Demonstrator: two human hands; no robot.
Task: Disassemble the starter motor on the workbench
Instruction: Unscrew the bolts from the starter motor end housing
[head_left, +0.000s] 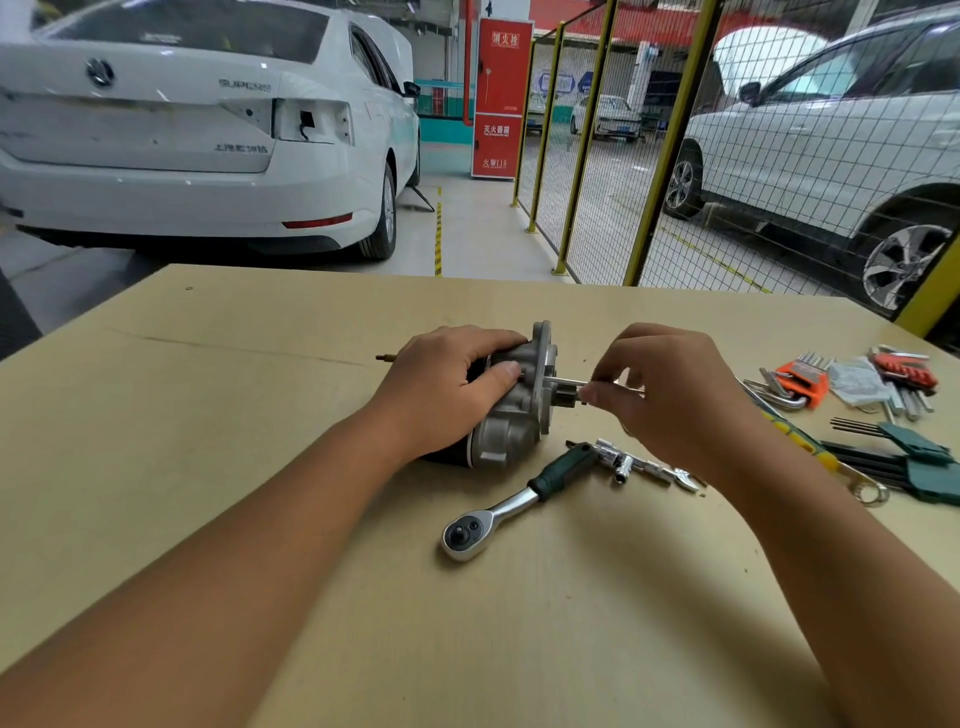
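The starter motor (511, 415) lies on its side in the middle of the workbench (208, 467), its silver aluminium nose housing to the right and its black body mostly hidden. My left hand (447, 384) grips the housing from above, thumb on its side. A thin metal rod (566, 383) sticks out of the housing's right face, and my right hand (670, 389) pinches it between thumb and fingertips. A small stud (384, 357) pokes out to the left of my left hand.
A ratchet wrench (514, 501) with a green grip lies just in front of the motor, sockets and a small spanner (644, 465) beside it. Hex key sets in orange (797, 384), red (906, 371) and green (914, 457) holders lie at the right edge.
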